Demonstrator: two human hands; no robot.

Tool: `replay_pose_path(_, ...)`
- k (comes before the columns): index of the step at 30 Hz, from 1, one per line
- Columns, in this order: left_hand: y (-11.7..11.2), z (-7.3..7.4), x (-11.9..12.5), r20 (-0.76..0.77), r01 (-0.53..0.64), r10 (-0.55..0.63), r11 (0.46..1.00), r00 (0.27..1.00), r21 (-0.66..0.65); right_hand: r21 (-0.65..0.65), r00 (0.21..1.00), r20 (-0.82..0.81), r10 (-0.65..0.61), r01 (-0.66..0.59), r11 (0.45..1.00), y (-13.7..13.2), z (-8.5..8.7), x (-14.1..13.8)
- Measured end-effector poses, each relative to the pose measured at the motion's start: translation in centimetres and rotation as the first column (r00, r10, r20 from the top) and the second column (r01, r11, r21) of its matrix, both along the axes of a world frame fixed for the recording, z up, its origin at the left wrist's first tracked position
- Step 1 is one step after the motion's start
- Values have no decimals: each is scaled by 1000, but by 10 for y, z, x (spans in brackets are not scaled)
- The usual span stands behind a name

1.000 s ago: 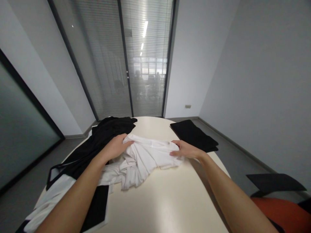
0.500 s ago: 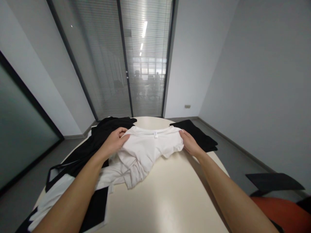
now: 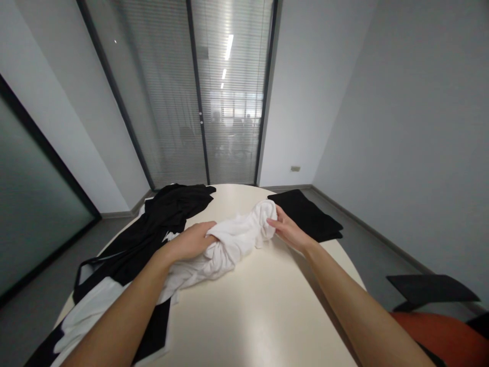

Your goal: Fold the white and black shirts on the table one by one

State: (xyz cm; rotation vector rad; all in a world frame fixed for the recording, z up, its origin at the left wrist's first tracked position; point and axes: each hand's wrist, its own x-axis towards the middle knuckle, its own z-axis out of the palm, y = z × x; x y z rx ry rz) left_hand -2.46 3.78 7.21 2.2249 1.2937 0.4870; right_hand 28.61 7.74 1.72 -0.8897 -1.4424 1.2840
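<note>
A tall, dark-framed glass partition with pale slatted blinds (image 3: pixel 168 102) fills the far side of the room, left of centre. In front of it stretches a cream, smooth-topped table with a rounded far edge (image 3: pixel 244 326). At the near right, beside the table, is a chair with an orange-red seat and a black upper part (image 3: pixel 439 334).

A loose heap of black fabric clothing (image 3: pixel 164 219) sprawls along the table's left side, from far to near. At the near left lie a crumpled white cloth (image 3: pixel 91 308) and a flat black piece with a white edge (image 3: pixel 155 329), both partly covered by the left forearm.

The bunched white fabric garment (image 3: pixel 233 244) is at the middle of the table, gathered into a rope-like length. Its long axis runs diagonally — from near left, by the flat black piece, to far right, where a rounded, rolled end points away from the person. A flat black folded cloth (image 3: pixel 305 214) lies at the far right, just beyond the right hand.

The left hand (image 3: pixel 193 240) grips the garment partway along, its fingertips buried in the folds. The right hand (image 3: pixel 287 228) pinches the far-right end — thumb on the near side, fingers behind. Smallest is a pale rectangular wall plate (image 3: pixel 295 168), low on the far wall.
</note>
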Motion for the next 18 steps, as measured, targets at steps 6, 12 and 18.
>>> replay_pose_path(6,-13,16,15,565,-1,84,989,821,-146,83,963,230,139,-162,983,-12,0,-12)
replay_pose_path(12,-18,28,21,742,-270,331,940,583,-208,-113,891,281,358,-340,934,-22,11,-11)
replay_pose_path(18,8,27,-12,470,-498,400,861,787,100,-61,995,46,-85,88,994,-8,9,1)
